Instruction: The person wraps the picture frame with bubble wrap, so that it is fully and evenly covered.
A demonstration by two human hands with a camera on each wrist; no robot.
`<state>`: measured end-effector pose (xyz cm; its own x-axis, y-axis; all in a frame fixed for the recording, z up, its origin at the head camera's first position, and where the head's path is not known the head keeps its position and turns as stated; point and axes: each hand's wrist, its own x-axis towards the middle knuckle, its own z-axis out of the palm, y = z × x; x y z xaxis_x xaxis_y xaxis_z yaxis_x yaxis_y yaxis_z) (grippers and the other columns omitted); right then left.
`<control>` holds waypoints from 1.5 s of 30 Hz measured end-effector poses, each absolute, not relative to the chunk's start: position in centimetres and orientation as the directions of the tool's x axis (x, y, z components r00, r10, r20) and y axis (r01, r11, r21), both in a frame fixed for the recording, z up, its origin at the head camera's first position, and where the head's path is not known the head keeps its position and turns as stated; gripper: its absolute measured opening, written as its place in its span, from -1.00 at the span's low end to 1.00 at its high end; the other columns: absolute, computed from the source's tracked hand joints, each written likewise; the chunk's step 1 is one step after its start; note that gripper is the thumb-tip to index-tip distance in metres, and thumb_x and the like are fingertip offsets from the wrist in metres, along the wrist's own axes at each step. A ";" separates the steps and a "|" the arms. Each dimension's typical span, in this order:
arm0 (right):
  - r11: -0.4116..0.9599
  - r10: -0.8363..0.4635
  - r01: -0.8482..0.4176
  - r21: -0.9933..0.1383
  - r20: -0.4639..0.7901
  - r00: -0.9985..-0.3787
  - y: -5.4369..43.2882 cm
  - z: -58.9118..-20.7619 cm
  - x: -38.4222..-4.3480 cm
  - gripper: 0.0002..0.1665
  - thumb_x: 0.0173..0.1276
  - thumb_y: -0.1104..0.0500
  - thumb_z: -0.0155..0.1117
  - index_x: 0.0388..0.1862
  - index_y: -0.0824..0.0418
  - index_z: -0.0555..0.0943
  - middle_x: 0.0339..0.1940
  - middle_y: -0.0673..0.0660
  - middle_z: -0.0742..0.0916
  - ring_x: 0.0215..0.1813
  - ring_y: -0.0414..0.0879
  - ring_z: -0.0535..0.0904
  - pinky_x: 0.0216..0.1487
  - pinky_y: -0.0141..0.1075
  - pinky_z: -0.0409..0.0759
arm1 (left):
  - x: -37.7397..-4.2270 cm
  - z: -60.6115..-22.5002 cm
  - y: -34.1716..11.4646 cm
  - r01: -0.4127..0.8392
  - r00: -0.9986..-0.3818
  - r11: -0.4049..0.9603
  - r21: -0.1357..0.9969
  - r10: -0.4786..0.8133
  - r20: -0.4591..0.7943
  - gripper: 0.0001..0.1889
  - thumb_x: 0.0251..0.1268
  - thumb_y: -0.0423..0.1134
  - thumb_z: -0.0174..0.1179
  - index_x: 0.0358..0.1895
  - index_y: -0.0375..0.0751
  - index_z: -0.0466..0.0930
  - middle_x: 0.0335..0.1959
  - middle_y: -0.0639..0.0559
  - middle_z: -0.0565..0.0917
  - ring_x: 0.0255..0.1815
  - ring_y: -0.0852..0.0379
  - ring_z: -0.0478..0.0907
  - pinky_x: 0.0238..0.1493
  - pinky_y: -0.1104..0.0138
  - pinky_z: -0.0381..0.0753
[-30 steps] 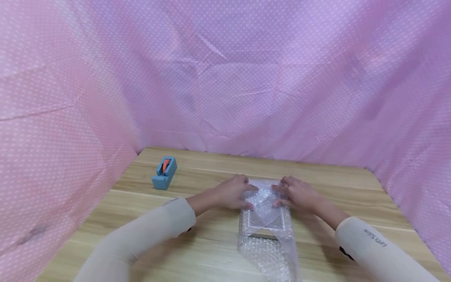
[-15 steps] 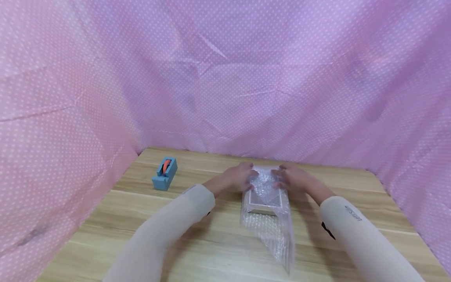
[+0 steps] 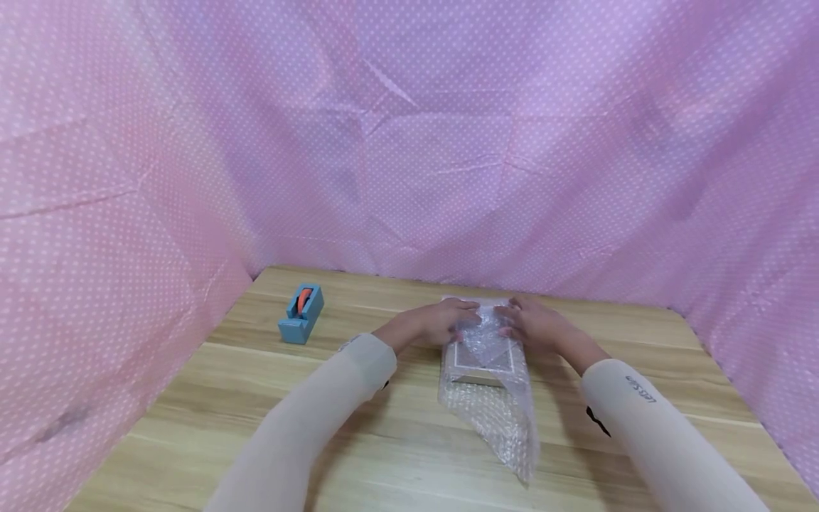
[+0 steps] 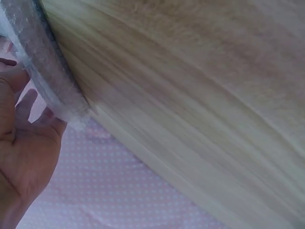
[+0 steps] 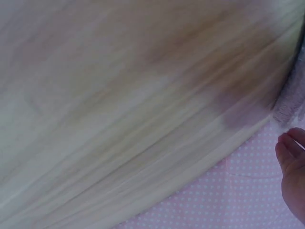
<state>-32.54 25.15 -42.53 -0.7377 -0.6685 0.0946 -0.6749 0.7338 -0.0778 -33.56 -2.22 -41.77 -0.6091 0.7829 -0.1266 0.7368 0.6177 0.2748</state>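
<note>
A flat box (image 3: 480,377) with a white border line on its grey top lies under clear bubble wrap (image 3: 486,334). The near end of the wrap (image 3: 502,427) trails loose toward the front. At the far left corner my left hand (image 3: 441,320) holds the wrapped box, its fingers reaching over the top. My right hand (image 3: 537,323) holds the far right side, thumb and fingers on the wrap. In the left wrist view, bent fingers of the left hand (image 4: 28,148) meet the wrapped edge. Only part of the right hand (image 5: 294,167) shows in the right wrist view.
A blue tape dispenser (image 3: 301,313) with an orange roll stands at the left on the wooden table (image 3: 384,455). Pink dotted cloth (image 3: 409,178) hangs behind the table and along both sides.
Both hands and the wrapped box have moved away toward the table's far edge. Over the last half second, the left hand's fingers have shifted inward over the wrap.
</note>
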 end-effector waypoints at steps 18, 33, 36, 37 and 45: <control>0.653 -0.754 -0.723 0.225 0.101 -0.649 26.0 -42.4 -29.7 -0.41 0.52 0.12 0.23 0.48 0.18 0.46 0.37 0.42 0.55 0.36 0.36 0.48 0.35 0.23 0.45 | -33.3 -41.6 -2.2 0.696 -0.601 0.646 0.312 0.763 -0.238 -0.45 0.61 -0.08 0.04 0.58 0.15 0.26 0.66 0.22 0.07 0.69 -0.06 -0.17 0.62 -0.04 -0.06; 0.309 -0.931 -0.866 0.394 0.311 -0.191 25.8 -43.6 -22.4 -0.52 0.21 0.23 0.15 0.13 0.31 0.65 0.02 0.14 0.74 0.07 0.04 0.65 0.11 -0.07 0.64 | -33.8 -41.2 -3.0 0.683 -0.615 0.657 0.319 0.753 -0.234 -0.46 0.60 -0.05 0.06 0.57 0.16 0.29 0.66 0.23 0.08 0.68 -0.03 -0.16 0.63 0.07 -0.04; 0.419 -0.839 -0.900 0.118 0.429 -0.335 24.9 -43.8 -22.6 -0.65 0.07 0.44 0.27 -0.15 0.18 0.67 -0.23 -0.02 0.72 -0.15 -0.11 0.63 -0.12 -0.19 0.66 | -33.5 -41.3 -3.0 0.678 -0.616 0.655 0.334 0.754 -0.229 -0.45 0.60 -0.06 0.06 0.57 0.16 0.28 0.66 0.24 0.06 0.69 -0.04 -0.17 0.62 0.05 -0.05; 0.457 -0.789 -0.889 -0.021 0.453 -0.416 24.6 -43.9 -22.6 -0.71 0.12 0.47 0.32 -0.26 0.13 0.65 -0.34 -0.09 0.68 -0.26 -0.18 0.59 -0.23 -0.24 0.64 | -33.4 -41.3 -2.9 0.678 -0.614 0.652 0.339 0.756 -0.226 -0.45 0.60 -0.06 0.06 0.57 0.16 0.28 0.66 0.23 0.06 0.69 -0.05 -0.17 0.62 0.05 -0.06; 0.568 -0.385 -0.414 -0.711 0.214 -0.898 23.2 -43.8 -23.2 -0.56 0.59 0.13 0.17 -0.58 0.12 0.45 -0.66 -0.12 0.41 -0.61 -0.29 0.27 -0.61 -0.34 0.34 | -33.0 -42.0 -2.2 0.705 -0.605 0.629 0.327 0.775 -0.185 -0.45 0.60 -0.07 0.05 0.57 0.06 0.28 0.66 0.13 0.08 0.68 -0.11 -0.13 0.63 0.09 -0.06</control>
<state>-23.18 23.17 -43.77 -0.8977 -0.3850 0.2143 -0.4135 0.5684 -0.7113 -32.97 -2.18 -42.05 -0.6048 0.7746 -0.1850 0.7053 0.6288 0.3274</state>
